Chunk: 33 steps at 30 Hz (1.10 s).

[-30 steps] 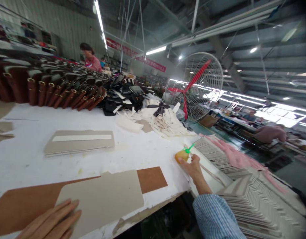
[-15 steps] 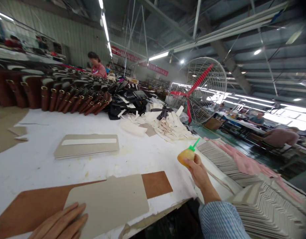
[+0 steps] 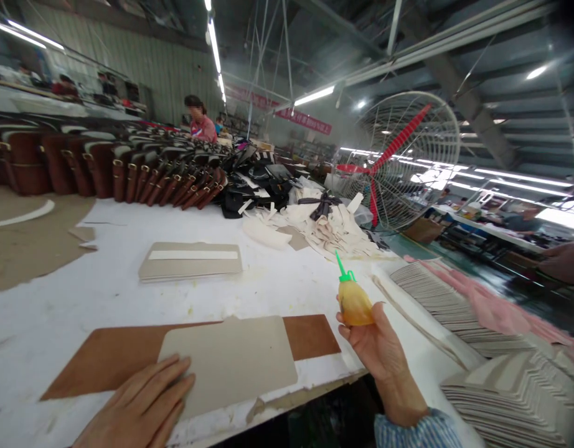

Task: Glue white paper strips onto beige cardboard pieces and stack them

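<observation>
My left hand (image 3: 144,398) lies flat with fingers stretched out, over the left edge of a grey-beige panel (image 3: 240,358). That panel rests on top of a brown leather piece (image 3: 114,351), which shows on both sides of it; its right end (image 3: 312,336) sticks out as a short strip. My right hand (image 3: 378,348) is wrapped round a glue bottle (image 3: 355,305) with yellowish liquid and a green nozzle. The bottle is held up to the right of the leather, its nozzle pointing up. Beyond lies a stack of beige panels (image 3: 191,264) with a white strip (image 3: 193,254) on top.
Brown bags with buckles (image 3: 142,177) stand in rows at the back left. Black pieces (image 3: 254,186) and cream scraps (image 3: 329,224) are heaped behind. Fanned beige panels (image 3: 511,392) and pink cloth (image 3: 492,305) lie right. A large fan (image 3: 399,162) and a person (image 3: 202,124) are farther off.
My right hand has turned over, palm up, so the bottle's nozzle now tips up and left instead of right. The whole view has swung left; my left hand stays on the panel.
</observation>
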Tool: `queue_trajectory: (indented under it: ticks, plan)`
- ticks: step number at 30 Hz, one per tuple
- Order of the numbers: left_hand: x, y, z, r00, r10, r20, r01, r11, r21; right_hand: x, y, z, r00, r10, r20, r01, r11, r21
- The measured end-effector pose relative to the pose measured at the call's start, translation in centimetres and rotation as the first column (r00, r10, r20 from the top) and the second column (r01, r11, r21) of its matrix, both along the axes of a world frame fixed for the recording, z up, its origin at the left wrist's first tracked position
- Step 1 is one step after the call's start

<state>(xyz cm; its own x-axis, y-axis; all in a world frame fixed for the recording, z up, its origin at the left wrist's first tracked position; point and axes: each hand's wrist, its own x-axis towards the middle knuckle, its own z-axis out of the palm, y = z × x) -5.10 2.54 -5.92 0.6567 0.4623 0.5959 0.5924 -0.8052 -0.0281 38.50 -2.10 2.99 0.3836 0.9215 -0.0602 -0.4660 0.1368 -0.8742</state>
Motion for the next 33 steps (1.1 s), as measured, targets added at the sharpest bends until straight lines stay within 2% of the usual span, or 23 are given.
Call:
queue_trajectory:
  ticks: [2, 5, 9, 11, 13, 16, 18, 21, 23, 25, 29, 33]
  plan:
    - [0.5, -0.7, 1.7, 1.000, 0.003, -0.030, -0.003, 1.000, 0.021, -0.8, -0.7, 0.0, 0.996, -0.022, 0.083, 0.025, 0.999, -0.033]
    - [1.5, -1.5, 3.9, 0.998, 0.048, -0.047, -0.050, 0.998, -0.044, -2.0, -1.9, 0.5, 0.960, 0.028, 0.280, 0.002, 0.994, -0.107]
    - [2.0, -2.4, 5.0, 0.997, 0.080, 0.022, -0.076, 0.988, -0.135, -2.7, -3.2, 1.9, 0.858, 0.157, 0.490, -0.042, 0.971, -0.236]
    - [2.2, -3.1, 5.3, 0.992, 0.085, 0.090, -0.072, 0.988, -0.138, -2.8, -3.7, 2.4, 0.847, 0.177, 0.502, -0.046, 0.964, -0.264]
    - [2.9, -4.1, 5.7, 0.991, 0.059, 0.116, -0.044, 0.991, -0.129, -2.9, -4.1, 2.4, 0.888, 0.148, 0.434, -0.035, 0.966, -0.258]
    - [5.0, -5.4, 6.3, 0.998, -0.054, 0.037, 0.059, 0.987, -0.149, -3.0, -4.3, 1.4, 0.931, 0.091, 0.352, 0.002, 0.967, -0.255]
    - [6.5, -5.9, 6.3, 0.994, -0.100, -0.035, 0.092, 0.978, -0.185, -3.1, -4.3, 0.6, 0.916, 0.075, 0.395, 0.036, 0.963, -0.266]
    - [8.1, -5.8, 5.9, 0.993, -0.050, -0.110, 0.021, 0.967, -0.255, -3.4, -4.2, 0.2, 0.795, 0.047, 0.605, 0.157, 0.948, -0.279]
    - [8.5, -5.5, 5.5, 0.990, -0.011, -0.140, -0.031, 0.954, -0.300, -3.8, -4.3, 0.9, 0.662, 0.041, 0.748, 0.245, 0.932, -0.268]
    - [8.6, -5.2, 5.2, 0.986, -0.001, -0.165, -0.055, 0.940, -0.336, -4.2, -4.3, 1.9, 0.570, 0.037, 0.821, 0.297, 0.922, -0.248]
    - [8.4, -4.8, 5.3, 0.975, -0.030, -0.219, -0.056, 0.923, -0.380, -4.8, -4.4, 3.5, 0.516, 0.061, 0.855, 0.307, 0.918, -0.250]
    - [8.2, -4.5, 5.6, 0.982, -0.046, -0.180, -0.041, 0.891, -0.451, -5.1, -4.3, 3.7, 0.444, 0.100, 0.891, 0.275, 0.931, -0.241]
